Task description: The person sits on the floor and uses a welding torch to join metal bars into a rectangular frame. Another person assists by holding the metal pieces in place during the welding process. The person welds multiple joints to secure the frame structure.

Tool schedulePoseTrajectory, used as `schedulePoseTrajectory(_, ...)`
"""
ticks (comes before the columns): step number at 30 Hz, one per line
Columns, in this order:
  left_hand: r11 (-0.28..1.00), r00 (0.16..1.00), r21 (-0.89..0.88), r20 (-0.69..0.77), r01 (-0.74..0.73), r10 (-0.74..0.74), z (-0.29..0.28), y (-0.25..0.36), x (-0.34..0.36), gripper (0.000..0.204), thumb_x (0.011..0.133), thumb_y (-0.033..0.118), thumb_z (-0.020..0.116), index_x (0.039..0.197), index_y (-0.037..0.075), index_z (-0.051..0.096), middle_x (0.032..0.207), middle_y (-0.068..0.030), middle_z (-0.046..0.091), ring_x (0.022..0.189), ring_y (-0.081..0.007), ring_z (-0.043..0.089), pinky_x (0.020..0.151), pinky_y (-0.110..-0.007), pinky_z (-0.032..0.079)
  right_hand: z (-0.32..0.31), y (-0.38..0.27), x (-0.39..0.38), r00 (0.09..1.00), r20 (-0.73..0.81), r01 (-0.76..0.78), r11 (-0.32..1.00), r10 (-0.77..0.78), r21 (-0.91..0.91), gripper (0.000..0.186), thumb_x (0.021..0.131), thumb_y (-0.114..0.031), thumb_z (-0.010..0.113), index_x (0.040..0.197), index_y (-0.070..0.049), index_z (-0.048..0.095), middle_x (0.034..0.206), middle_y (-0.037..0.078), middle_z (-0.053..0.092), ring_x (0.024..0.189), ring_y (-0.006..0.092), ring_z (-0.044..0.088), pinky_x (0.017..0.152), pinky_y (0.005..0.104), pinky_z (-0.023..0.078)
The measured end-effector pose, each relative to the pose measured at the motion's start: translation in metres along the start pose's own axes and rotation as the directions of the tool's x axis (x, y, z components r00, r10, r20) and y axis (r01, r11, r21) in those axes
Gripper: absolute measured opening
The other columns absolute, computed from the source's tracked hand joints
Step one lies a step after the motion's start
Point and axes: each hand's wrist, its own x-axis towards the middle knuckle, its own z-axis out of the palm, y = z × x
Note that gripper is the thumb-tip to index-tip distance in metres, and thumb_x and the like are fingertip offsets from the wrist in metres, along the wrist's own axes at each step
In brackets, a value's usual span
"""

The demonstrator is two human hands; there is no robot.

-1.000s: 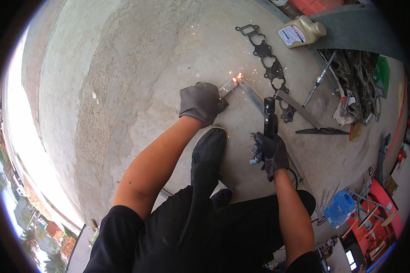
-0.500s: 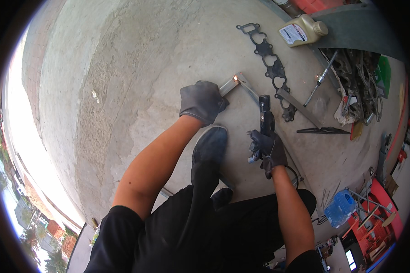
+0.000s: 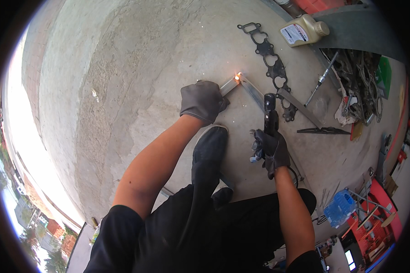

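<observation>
My left hand (image 3: 199, 101), in a dark grey work glove, is closed around a short metal bar (image 3: 229, 86) close to its end. A second, longer metal bar (image 3: 253, 94) meets it at an angle, forming a corner on the floor. Bright orange-white light and sparks (image 3: 238, 77) glow at that corner. My right hand (image 3: 272, 149), gloved too, grips a black welding electrode holder (image 3: 269, 107) that points up toward the corner. A thin rod from the holder cannot be made out clearly against the bar.
A long dark gasket (image 3: 274, 70) lies right of the corner, near a flat metal strip (image 3: 299, 107). Beyond stand a beige bottle (image 3: 300, 32), a metal rod tool (image 3: 322, 77) and engine parts (image 3: 357, 82). My shoe (image 3: 210, 143) is between my hands. A red crate (image 3: 373, 227) sits lower right.
My right hand and the electrode holder have shifted slightly to the right. The glow at the corner is larger, and small sparks are scattered over the floor. My left hand stays almost still.
</observation>
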Motion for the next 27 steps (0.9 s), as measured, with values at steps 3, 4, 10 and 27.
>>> schedulePoseTrajectory(3, 1.0, 1.0, -0.008, -0.008, 0.015, -0.015, -0.001, 0.001, -0.001, 0.032, 0.084, 0.045, 0.078, 0.084, 0.013, 0.081, 0.086, -0.0125, 0.076, 0.081, -0.0324, 0.077, 0.067, -0.046, 0.054, 0.004, -0.003, 0.002, 1.0, -0.003, -0.013, 1.0, 0.013, -0.009, 0.032, 0.097, -0.028, 0.078, 0.113, -0.001, 0.079, 0.07, 0.006, 0.068, 0.049, 0.0145, 0.059, 0.045, 0.032, 0.048)
schedulePoseTrajectory(4, 1.0, 1.0, -0.006, -0.025, 0.009, -0.01, 0.001, 0.0, -0.001, 0.032, 0.084, 0.044, 0.078, 0.084, 0.013, 0.081, 0.086, -0.0129, 0.076, 0.081, -0.0326, 0.077, 0.067, -0.046, 0.054, 0.004, -0.004, 0.003, 1.0, -0.003, -0.018, 1.0, 0.018, -0.015, 0.032, 0.096, -0.028, 0.079, 0.113, -0.001, 0.079, 0.07, 0.006, 0.067, 0.049, 0.0144, 0.06, 0.045, 0.032, 0.048)
schedulePoseTrajectory(10, 0.999, 0.999, -0.047, -0.046, 0.001, -0.003, 0.003, -0.002, 0.0, 0.032, 0.084, 0.045, 0.078, 0.084, 0.012, 0.08, 0.087, -0.0138, 0.076, 0.082, -0.0336, 0.076, 0.068, -0.047, 0.055, 0.011, -0.006, 0.006, 0.996, -0.054, -0.073, 0.994, 0.069, -0.08, 0.029, 0.094, -0.028, 0.081, 0.107, -0.003, 0.077, 0.07, 0.006, 0.067, 0.049, 0.0148, 0.06, 0.043, 0.0324, 0.048)
schedulePoseTrajectory(27, 1.0, 0.998, -0.003, -0.062, -0.004, 0.004, 0.005, 0.0, -0.001, 0.033, 0.083, 0.045, 0.08, 0.085, 0.013, 0.081, 0.089, -0.013, 0.076, 0.084, -0.0341, 0.076, 0.07, -0.046, 0.055, 0.002, 0.001, -0.003, 0.999, -0.028, 0.047, 0.999, -0.046, 0.017, 0.033, 0.1, -0.024, 0.073, 0.117, 0.004, 0.076, 0.072, 0.006, 0.067, 0.052, 0.0131, 0.059, 0.047, 0.0301, 0.047)
